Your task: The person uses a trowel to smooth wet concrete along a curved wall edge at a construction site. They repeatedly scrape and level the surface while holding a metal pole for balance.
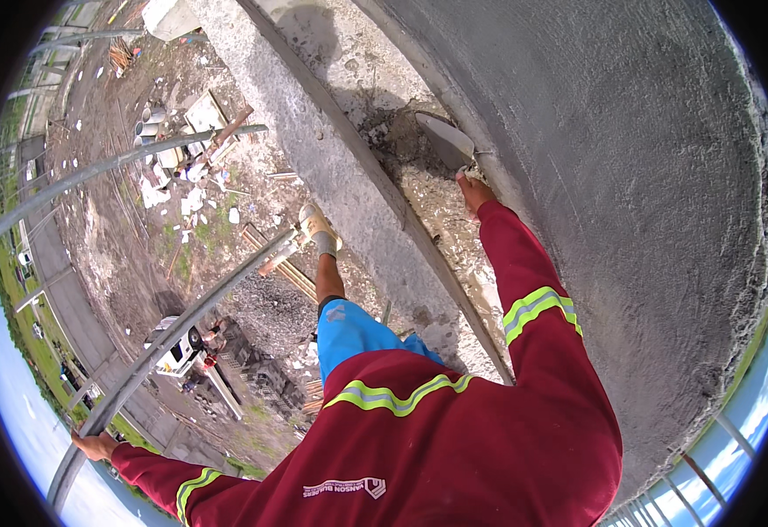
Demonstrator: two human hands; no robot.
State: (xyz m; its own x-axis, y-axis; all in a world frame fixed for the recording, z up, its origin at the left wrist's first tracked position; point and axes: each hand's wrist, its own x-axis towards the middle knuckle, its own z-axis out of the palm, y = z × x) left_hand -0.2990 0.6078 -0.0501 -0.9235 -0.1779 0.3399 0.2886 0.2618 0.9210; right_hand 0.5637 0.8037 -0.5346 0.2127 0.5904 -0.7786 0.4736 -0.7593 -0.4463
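My right hand [474,194] is closed round the handle of a pointed trowel [448,139]. The trowel's metal blade lies over a patch of wet-looking mortar [406,136] in a narrow trough beside the grey plastered wall [621,176]; whether it touches the mortar I cannot tell. Far to the lower left, my left hand [96,445] grips a metal scaffold pole [182,325], with fingers wrapped round it. My shod foot [318,225] is by the pole's upper end, next to the concrete ledge [313,149].
Beyond the ledge, the ground lies far below, with debris, timber planks [287,272] and a white truck [177,347]. Another scaffold pole [111,167] crosses at the upper left. A raised concrete edge [401,206] runs along the trough.
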